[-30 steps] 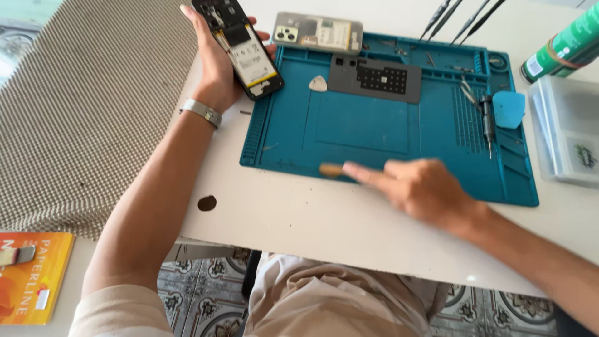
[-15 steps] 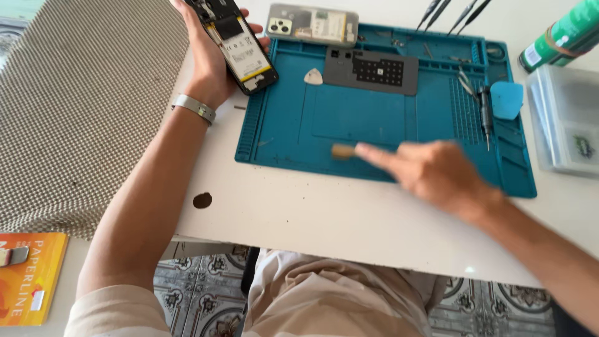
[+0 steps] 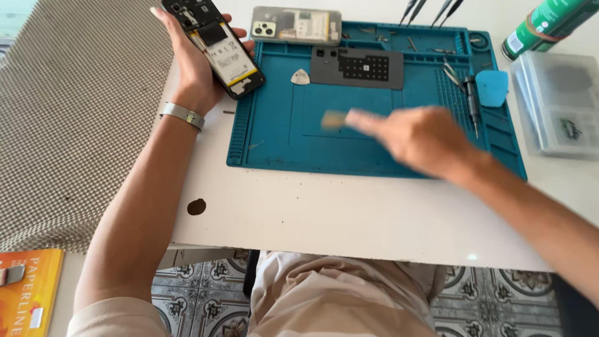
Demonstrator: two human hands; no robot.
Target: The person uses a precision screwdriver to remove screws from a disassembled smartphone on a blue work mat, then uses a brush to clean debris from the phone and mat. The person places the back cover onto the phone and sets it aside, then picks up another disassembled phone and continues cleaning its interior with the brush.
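Observation:
My left hand [image 3: 193, 68] holds an opened phone [image 3: 215, 43] with its back off, battery and boards showing, raised over the top left corner of the blue repair mat [image 3: 274, 146]. My right hand [image 3: 415, 137] is blurred over the middle of the mat, and its fingertips pinch a small tan piece [image 3: 334, 120]. A grey magnetic screw pad [image 3: 359, 67] and a white triangular pick [image 3: 300, 77] lie on the mat beyond it.
The phone's back cover [image 3: 296, 25] lies at the mat's far edge. Tweezers and a screwdriver [image 3: 469, 97] and a blue pick [image 3: 493, 87] sit right. A green bottle [image 3: 546, 25] and clear plastic box [image 3: 558, 109] stand further right. White table [image 3: 349, 215]; orange paper pack [image 3: 28, 290] low left.
My right hand has lifted the small tan piece from the mat's near edge and carried it up toward the mat's middle. The left hand keeps holding the phone.

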